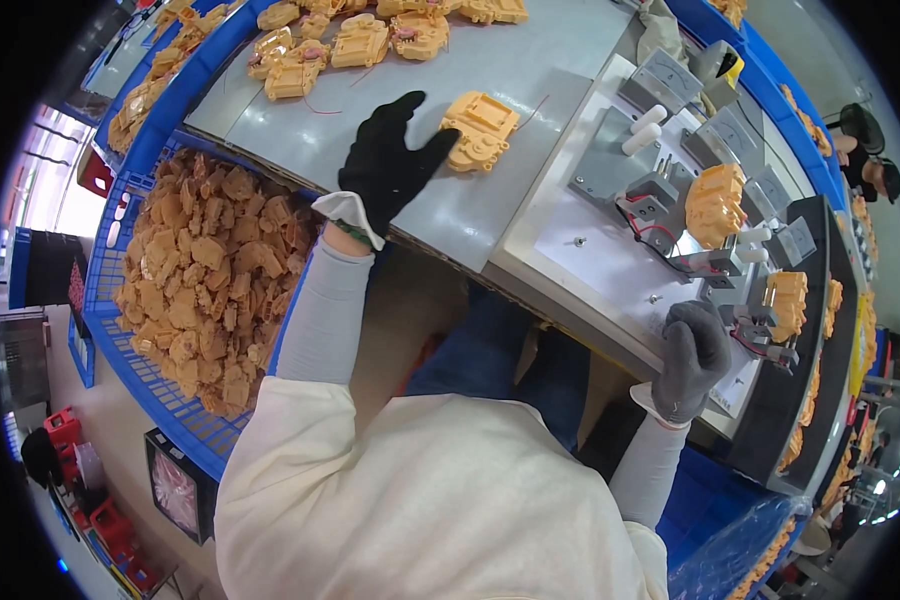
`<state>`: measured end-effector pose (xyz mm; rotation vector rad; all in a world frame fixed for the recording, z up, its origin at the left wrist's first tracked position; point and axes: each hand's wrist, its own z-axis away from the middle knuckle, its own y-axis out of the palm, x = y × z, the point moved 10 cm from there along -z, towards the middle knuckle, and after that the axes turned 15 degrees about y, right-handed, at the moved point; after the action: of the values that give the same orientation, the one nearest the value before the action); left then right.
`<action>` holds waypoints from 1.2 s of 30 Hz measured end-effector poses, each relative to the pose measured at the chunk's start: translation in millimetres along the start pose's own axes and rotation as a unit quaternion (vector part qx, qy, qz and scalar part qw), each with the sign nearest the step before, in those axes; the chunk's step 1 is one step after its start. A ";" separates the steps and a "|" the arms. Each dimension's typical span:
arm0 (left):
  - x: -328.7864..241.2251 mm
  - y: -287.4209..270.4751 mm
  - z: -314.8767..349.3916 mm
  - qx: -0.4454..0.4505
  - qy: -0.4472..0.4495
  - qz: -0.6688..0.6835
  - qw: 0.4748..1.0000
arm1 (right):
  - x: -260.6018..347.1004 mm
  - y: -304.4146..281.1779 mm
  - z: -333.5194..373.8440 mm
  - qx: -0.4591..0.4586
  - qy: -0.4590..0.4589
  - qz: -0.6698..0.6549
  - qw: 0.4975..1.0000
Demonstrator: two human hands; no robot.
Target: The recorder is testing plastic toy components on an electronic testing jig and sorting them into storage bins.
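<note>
My left hand (pixel 392 160), in a black glove, is open with fingers and thumb apart. Its thumb tip reaches the left edge of a yellow-orange plastic housing (pixel 481 131) lying on the grey tabletop, a thin red wire sticking out beyond it. My right hand (pixel 692 355), in a grey glove, is curled closed over the near part of a white fixture board (pixel 580 255); whatever its fingers hold, if anything, is hidden. One yellow-orange housing (pixel 715 205) sits among the board's metal clamps and white posts, and another housing (pixel 787 305) stands at a clamp farther right.
Several yellow housings (pixel 360 42) lie at the table's far left, some with red wires. A blue crate (pixel 120 330) heaped with tan plastic parts (pixel 215 270) stands left of my arm. Grey angled blocks (pixel 662 80) line the board's far side, beside a dark conveyor (pixel 820 250) carrying housings.
</note>
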<state>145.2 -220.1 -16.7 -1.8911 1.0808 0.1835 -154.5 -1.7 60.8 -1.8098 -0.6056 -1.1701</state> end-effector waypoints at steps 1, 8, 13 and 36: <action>-18.2 -2.2 -4.6 -0.014 0.068 -0.042 0.997 | -0.7 -0.3 0.4 0.002 0.003 0.000 1.000; -62.4 53.4 -14.8 0.156 0.142 -0.140 0.967 | 4.2 -1.9 -0.1 -0.002 -0.009 -0.001 1.000; -40.0 26.2 -12.9 -0.075 0.181 0.062 0.979 | 5.2 -1.2 -1.3 0.014 -0.003 -0.011 1.000; 14.9 36.6 27.6 -0.157 -0.162 0.816 0.532 | 15.8 -8.9 0.2 0.029 -0.088 -0.005 0.996</action>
<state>135.0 -214.8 -63.5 -0.3207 2.2437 1.7632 -154.3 2.1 78.5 -1.8738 -0.7429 -0.9954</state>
